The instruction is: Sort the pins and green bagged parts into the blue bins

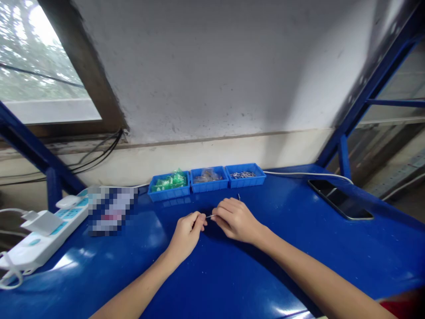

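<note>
My left hand (187,232) and my right hand (235,219) meet over the blue table (299,248), both pinched on a thin metal pin (210,216) that spans the small gap between their fingertips. Behind them stand three small blue trays: one with green parts (169,185), one with brownish parts in a clear bag (209,178), one with small metal pins (245,174). A single dark pin (239,196) lies on the table just behind my right hand.
A black phone (340,199) lies face up at the right, with a white cable (308,174) running behind it. A white power strip (46,230) with plugs sits at the left edge beside a blurred box (111,209). Blue frame posts rise on both sides.
</note>
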`<act>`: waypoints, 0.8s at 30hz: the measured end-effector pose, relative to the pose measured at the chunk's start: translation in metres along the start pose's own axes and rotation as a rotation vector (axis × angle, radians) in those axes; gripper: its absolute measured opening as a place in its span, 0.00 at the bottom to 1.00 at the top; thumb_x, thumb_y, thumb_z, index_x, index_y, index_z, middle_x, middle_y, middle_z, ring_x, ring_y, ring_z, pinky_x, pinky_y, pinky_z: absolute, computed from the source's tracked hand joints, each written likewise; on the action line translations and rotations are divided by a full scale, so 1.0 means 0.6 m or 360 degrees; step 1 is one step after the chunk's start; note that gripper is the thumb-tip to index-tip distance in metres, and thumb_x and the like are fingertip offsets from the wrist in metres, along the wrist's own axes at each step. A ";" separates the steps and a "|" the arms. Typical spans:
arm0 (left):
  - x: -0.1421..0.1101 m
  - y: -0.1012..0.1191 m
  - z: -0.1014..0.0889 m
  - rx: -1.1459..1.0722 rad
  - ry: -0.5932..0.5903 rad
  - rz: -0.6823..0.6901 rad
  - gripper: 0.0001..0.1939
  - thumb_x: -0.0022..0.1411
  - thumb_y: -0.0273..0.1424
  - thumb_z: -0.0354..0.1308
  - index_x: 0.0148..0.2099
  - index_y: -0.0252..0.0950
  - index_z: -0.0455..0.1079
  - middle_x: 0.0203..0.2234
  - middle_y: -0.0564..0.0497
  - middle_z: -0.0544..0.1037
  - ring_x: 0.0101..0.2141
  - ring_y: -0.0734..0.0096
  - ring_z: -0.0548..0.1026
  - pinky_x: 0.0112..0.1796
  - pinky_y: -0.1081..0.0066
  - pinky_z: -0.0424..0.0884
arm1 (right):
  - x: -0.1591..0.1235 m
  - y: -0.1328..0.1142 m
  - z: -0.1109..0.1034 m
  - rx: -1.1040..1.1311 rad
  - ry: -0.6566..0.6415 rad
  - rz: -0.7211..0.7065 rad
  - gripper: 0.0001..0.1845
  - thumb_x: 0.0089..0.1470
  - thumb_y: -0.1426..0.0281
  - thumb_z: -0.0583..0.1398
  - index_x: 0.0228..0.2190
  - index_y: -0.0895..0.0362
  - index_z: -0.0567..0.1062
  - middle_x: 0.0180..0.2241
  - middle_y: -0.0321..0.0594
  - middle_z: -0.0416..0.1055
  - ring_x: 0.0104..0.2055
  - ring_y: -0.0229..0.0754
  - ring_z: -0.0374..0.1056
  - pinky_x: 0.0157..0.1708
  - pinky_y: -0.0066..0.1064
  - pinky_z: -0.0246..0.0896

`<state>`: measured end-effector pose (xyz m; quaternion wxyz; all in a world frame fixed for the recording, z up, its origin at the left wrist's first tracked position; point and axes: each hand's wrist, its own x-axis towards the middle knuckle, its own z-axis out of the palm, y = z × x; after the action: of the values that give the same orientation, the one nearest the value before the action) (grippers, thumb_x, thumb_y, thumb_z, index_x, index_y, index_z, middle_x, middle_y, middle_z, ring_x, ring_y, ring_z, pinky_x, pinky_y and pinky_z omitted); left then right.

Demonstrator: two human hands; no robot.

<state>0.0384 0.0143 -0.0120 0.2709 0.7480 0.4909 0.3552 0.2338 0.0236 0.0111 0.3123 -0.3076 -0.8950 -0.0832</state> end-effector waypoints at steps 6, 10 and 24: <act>0.043 0.011 0.022 0.0420 -0.0091 0.0186 0.10 0.64 0.35 0.48 0.37 0.37 0.68 0.30 0.52 0.73 0.31 0.70 0.72 0.35 0.71 0.65 | -0.017 0.106 -0.049 -0.0475 0.0559 0.0843 0.15 0.60 0.63 0.49 0.34 0.58 0.72 0.28 0.46 0.70 0.33 0.45 0.65 0.36 0.36 0.56; 0.082 0.017 0.058 0.0567 -0.0079 0.0207 0.12 0.59 0.35 0.55 0.46 0.41 0.68 0.39 0.49 0.72 0.43 0.59 0.69 0.43 0.60 0.60 | -0.033 0.137 -0.040 -0.0527 0.0208 0.1191 0.22 0.57 0.59 0.53 0.45 0.63 0.69 0.34 0.52 0.72 0.38 0.53 0.67 0.36 0.40 0.57; 0.059 -0.002 0.042 0.0449 -0.0099 0.0183 0.10 0.66 0.30 0.42 0.40 0.39 0.65 0.32 0.51 0.73 0.36 0.66 0.71 0.38 0.66 0.64 | -0.015 0.047 -0.001 0.0151 -0.0138 0.0454 0.05 0.55 0.70 0.56 0.35 0.57 0.69 0.32 0.40 0.71 0.34 0.40 0.64 0.35 0.31 0.56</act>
<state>0.0671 0.0465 -0.0187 0.1574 0.8160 0.4837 0.2744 0.2565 0.0413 0.0051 0.2961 -0.4198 -0.8578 0.0177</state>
